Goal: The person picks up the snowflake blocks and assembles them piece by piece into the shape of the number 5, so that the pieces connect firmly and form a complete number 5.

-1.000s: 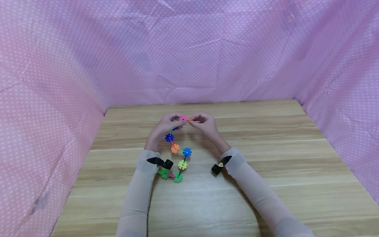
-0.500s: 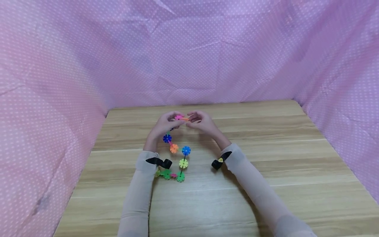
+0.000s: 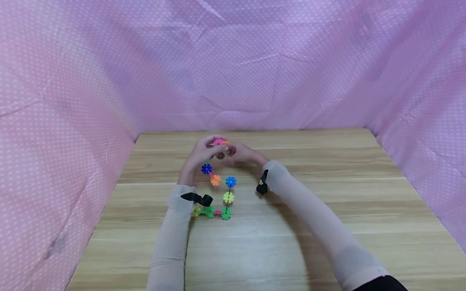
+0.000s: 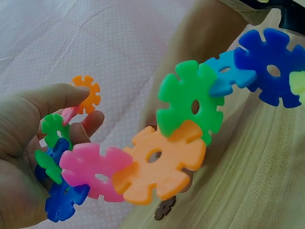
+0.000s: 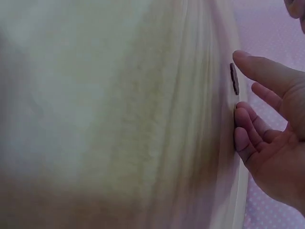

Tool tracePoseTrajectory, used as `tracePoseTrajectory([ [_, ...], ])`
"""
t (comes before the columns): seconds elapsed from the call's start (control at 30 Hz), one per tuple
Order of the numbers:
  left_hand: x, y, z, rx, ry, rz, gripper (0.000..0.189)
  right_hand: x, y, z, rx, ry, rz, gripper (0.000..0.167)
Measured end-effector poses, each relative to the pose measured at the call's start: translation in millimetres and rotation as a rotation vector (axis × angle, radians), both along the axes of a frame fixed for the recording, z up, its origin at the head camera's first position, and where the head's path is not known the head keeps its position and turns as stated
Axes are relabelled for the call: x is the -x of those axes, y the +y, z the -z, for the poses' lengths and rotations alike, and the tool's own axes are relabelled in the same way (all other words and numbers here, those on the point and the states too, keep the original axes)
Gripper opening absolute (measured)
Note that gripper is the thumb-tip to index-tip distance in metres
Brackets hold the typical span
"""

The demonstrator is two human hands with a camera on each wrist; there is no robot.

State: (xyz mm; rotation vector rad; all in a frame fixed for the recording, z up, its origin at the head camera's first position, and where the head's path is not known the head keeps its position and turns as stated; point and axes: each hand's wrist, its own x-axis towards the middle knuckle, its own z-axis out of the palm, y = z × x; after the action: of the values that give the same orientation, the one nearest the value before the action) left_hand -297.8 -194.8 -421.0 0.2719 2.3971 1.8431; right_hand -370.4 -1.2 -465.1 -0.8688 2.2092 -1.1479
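Note:
My left hand (image 3: 201, 155) pinches the upper end of a chain of notched plastic snowflake discs, at a pink disc (image 3: 218, 142). An orange disc (image 4: 89, 94) sticks out past the thumb in the left wrist view. From the hand the chain hangs through a dark blue disc (image 3: 206, 169) and an orange one (image 4: 159, 162) to green discs (image 3: 226, 213) near the left wrist. My right hand (image 3: 242, 152) is low over the table, thumb and loosely bent fingers apart around a loose brown disc (image 5: 234, 79), holding nothing.
The wooden table (image 3: 327, 194) reaches back to a pink dotted cloth (image 3: 255, 81), which also hangs at both sides. Dark straps (image 3: 198, 199) are on both sleeves. The chain's lower part partly passes behind the left sleeve.
My right hand has let go of the orange disc at the chain's end and lowered to the brown disc, which has come into view. The left hand keeps its hold on the chain.

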Motion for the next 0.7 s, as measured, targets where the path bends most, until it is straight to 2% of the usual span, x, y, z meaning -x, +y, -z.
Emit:
tracePoseTrajectory([
  [0.27,0.0,0.2,1.7,0.023,0.009,-0.007,0.038,10.6,-5,3.8,-0.05,0.079,-0.047,0.029],
  [0.5,0.2,-1.9,1.9,0.027,-0.003,-0.031,0.043,14.4,-7,7.5,-0.097,0.116,-0.058,0.045],
  [0.7,0.8,-3.3,2.2,0.03,-0.018,-0.04,0.039,13.0,-6,7.9,-0.091,0.112,-0.057,0.045],
])
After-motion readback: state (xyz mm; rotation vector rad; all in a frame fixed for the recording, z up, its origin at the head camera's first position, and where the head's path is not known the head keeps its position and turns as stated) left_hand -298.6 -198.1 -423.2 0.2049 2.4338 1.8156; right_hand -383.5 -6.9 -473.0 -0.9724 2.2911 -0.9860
